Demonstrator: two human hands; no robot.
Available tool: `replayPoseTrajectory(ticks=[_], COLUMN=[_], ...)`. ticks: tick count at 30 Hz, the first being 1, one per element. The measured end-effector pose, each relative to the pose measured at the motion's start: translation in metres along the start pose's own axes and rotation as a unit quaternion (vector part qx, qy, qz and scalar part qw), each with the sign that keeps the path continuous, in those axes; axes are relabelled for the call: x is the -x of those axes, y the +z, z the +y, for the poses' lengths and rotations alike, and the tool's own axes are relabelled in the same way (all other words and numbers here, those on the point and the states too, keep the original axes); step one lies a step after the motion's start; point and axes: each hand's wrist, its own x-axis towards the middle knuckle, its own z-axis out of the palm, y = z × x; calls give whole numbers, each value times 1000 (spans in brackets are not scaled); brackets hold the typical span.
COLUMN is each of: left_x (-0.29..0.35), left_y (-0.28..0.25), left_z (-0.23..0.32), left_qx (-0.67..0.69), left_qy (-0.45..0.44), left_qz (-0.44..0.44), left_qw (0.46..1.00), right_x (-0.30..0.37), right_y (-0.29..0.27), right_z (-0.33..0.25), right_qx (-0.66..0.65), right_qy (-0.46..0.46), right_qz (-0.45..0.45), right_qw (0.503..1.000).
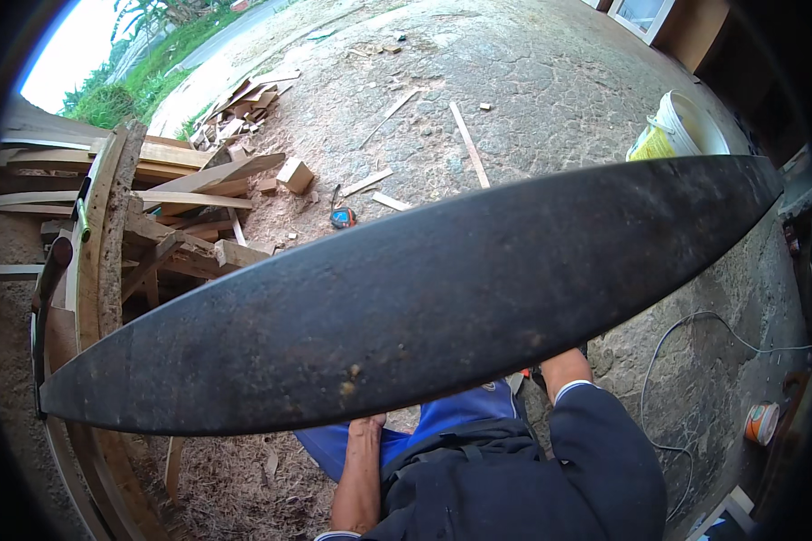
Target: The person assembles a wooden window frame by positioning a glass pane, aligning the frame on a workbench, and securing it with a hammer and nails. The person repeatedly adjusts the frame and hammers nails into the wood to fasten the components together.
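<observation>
A long dark board-like piece (397, 298), scuffed and pointed at both ends in this view, spans the picture close up. It covers most of both my hands. My left hand (372, 421) shows only at the wrist below its lower edge, beside my blue trousers; the fingers are hidden. Of my right hand (564, 362), the wrist comes out of a dark sleeve and passes behind the same edge. A small red and black thing, mostly covered, shows beside that wrist. Whether either hand touches the dark piece cannot be made out.
Stacked timber (108, 234) and a saw-like tool with a dark handle (56, 261) stand at left. A tape measure (343, 217), wood block (294, 175) and offcuts lie beyond. At right are a white and yellow bucket (681, 126), a cable (659, 361) and an orange-white tub (761, 424).
</observation>
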Motion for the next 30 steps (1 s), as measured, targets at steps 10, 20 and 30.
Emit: replayPoseTrajectory(ticks=[10,20,30], left_x=[10,64,80], left_y=[39,120,70], left_z=[33,92,151], left_qx=[-48,-91,94], left_qy=[21,355,431], left_qz=[-106,-231,-24], left_qw=[993,902,897], right_x=[82,271,348], right_y=[-80,-62,-15], right_z=[-137,-312,-384], right_qx=[-503,-342,-56], right_qy=[-109,-357,-613], right_qz=[-244,-478,-372], right_qw=[822,726,695])
